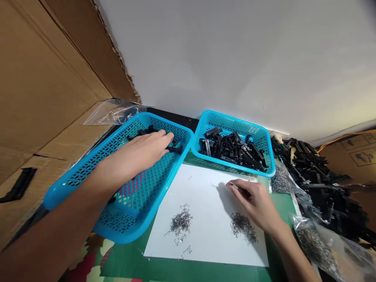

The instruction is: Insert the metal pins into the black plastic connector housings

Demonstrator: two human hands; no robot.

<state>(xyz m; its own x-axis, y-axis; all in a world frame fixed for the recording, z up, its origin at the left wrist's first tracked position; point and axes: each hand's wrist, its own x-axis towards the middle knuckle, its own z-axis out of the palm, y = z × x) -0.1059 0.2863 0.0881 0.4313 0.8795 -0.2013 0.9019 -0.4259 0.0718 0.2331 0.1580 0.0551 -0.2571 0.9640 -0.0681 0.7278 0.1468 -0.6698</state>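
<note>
My left hand (149,147) is inside the left blue basket (160,196), above a few black plastic parts (175,149) at its far end. Its fingers are stretched out and partly cover the parts; one part lies right beside the thumb. Over the right side of a white sheet (205,219), my right hand (249,197) pinches a small thin metal piece (233,184) between thumb and forefinger. Just below that hand lies a pile of small bent metal wires (243,227). A second pile of wires (181,221) sits on the left part of the sheet.
Another blue basket (272,156) holds many black plastic parts (235,149). A heap of black parts (317,168) and plastic bags of metal pieces (315,243) are at right. Cardboard (44,78) stands at left, with a black part (20,184) on it. A pale wall rises behind.
</note>
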